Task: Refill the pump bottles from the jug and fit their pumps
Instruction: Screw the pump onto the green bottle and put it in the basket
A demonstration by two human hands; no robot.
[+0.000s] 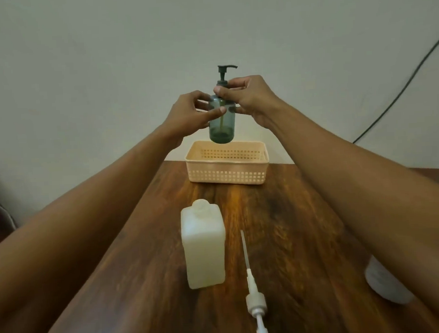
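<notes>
A translucent green pump bottle (221, 125) is held up in the air above the peach basket (227, 174). My left hand (187, 114) grips the bottle's body from the left. My right hand (248, 98) pinches the dark pump collar at the bottle's neck, and the dark pump head (226, 69) stands above it. A white rectangular jug (203, 246) stands upright on the wooden table (293, 239), its cap on. A loose white pump (254, 289) with a long dip tube lies on the table to the right of the jug. A white bottle (382, 282) shows partly under my right forearm.
The perforated peach basket sits at the table's far edge, close to the plain wall. A dark cable (397, 90) runs down the wall at the right. Something dark and grey stands off the table at the far left edge.
</notes>
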